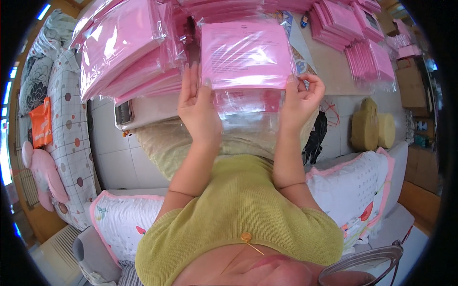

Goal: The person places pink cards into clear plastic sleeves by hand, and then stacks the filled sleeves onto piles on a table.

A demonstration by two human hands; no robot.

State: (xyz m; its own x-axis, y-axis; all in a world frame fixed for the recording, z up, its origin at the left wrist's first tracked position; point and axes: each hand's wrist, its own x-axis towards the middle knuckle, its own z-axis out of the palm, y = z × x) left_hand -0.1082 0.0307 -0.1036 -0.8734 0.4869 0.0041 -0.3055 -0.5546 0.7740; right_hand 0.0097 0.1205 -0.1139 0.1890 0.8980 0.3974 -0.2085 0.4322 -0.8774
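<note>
A flat pink printed packet in a clear plastic sleeve (pixel 247 53) is held up between both hands. My left hand (pixel 200 103) grips its lower left corner, thumb on the front, with the fingers extended behind and beside the edge. My right hand (pixel 302 96) pinches the lower right corner between thumb and forefinger, the other fingers curled. Below the packet, clear plastic sleeves (pixel 247 121) and something pink lie over my lap. Close by on the left stands a big pile of pink packets in shiny plastic (pixel 118 46).
More pink packets (pixel 336 25) and an upright row of them (pixel 370 64) sit at the table's right. A phone (pixel 123 112) lies on the table's left edge. A black plastic bag (pixel 316 137) hangs by my right side, near a yellow stool (pixel 365 125).
</note>
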